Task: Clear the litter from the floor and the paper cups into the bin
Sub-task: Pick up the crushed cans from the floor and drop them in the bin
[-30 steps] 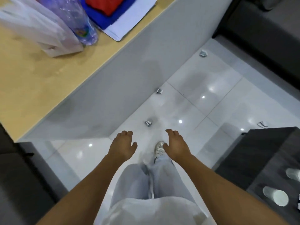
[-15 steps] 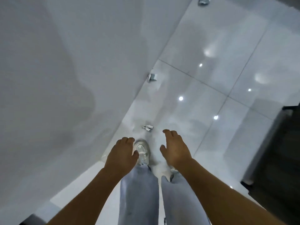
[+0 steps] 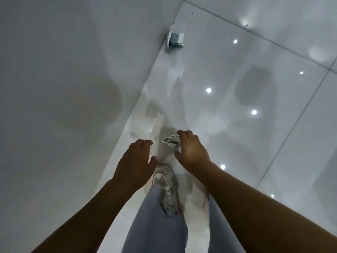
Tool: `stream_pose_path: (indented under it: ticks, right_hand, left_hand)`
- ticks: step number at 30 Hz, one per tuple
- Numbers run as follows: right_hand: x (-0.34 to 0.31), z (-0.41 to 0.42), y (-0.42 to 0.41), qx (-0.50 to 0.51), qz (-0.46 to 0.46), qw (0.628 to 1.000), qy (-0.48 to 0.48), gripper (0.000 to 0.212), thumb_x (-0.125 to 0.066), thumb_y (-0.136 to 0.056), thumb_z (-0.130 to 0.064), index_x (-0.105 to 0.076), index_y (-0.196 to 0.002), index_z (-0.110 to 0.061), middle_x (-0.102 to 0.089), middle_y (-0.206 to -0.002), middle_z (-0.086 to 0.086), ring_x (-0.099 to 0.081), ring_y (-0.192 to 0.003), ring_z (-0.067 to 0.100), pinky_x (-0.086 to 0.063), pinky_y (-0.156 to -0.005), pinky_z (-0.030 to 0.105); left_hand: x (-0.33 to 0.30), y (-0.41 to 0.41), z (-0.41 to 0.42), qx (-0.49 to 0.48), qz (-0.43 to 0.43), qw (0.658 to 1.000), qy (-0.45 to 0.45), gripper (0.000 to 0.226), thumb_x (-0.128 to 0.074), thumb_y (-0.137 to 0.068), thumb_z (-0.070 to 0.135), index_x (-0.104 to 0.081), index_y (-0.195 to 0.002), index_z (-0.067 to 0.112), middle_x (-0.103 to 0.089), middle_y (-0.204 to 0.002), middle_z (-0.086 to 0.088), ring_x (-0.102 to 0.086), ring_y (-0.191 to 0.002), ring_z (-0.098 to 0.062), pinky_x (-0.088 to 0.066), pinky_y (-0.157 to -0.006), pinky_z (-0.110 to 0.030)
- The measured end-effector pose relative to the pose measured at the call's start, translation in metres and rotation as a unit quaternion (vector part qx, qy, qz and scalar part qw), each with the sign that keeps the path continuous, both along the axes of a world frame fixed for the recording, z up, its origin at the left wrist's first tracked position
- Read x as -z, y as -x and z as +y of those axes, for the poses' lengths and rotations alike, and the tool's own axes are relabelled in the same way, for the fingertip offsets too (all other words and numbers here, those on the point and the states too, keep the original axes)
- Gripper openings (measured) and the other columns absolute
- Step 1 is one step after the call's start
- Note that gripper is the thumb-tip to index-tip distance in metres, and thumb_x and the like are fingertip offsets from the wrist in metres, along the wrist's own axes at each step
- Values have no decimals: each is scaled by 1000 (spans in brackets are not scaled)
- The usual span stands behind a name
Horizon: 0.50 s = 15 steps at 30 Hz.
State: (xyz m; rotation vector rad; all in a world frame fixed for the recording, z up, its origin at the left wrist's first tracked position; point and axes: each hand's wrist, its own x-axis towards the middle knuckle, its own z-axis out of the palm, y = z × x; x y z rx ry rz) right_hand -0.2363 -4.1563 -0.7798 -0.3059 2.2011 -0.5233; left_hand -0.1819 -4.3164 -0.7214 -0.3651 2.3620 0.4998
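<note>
- Both hands are empty at this moment: the right hand (image 3: 192,150) hangs with fingers spread and its grip wide open directly over a crumpled paper scrap (image 3: 171,140) at the centre of the frame, while the left hand (image 3: 135,161) hovers just beside it, fingers loosely curled around nothing.
- Whether the right fingertips already touch the scrap cannot be told; part of it is hidden under the palm.
- That scrap lies on the glossy white floor tiles (image 3: 237,110), just ahead of the person's grey sneaker (image 3: 166,181) and close to the white panel (image 3: 73,70) filling the left half of the frame.
- A second piece of litter, a folded grey-and-white wrapper (image 3: 175,41), sits against the foot of that panel at the upper centre, well apart from the hands.
- No bin and no paper cups are in view, so the task looks to be at an early stage, with the nearest scrap the step in hand.
- To do it well, the right hand would best come straight down and pinch the raised creases between thumb and fingertips; on so slick a tile, a sideways swipe may only push the light paper away.
- With the left hand free, the wrapper by the panel could be collected before any trip to the bin.
</note>
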Motion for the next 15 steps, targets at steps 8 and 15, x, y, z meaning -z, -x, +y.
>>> stream_pose_path:
  ticks: [8,15]
  right_hand:
    - [36,-17,-7,5,32,999,6,30,-51,-92,-13,-52,-122,-11,-55,-120,6,-49,-107,22,-48,-78,30]
    - [-46,-12,-1,9,30,998,58,30,-51,-90,-12,-56,-119,-10,-57,-115,5,-49,-101,21,-48,-79,34]
  left_hand:
    - [35,7,-2,-13,0,1000,-15,50,-47,-96,38,-34,-141,21,-40,-143,3,-41,-128,-14,-38,-99,-25]
    - [-23,22,9,10,-1,999,-40,51,-55,-93,31,-36,-139,22,-44,-138,4,-47,-121,-14,-42,-91,-24]
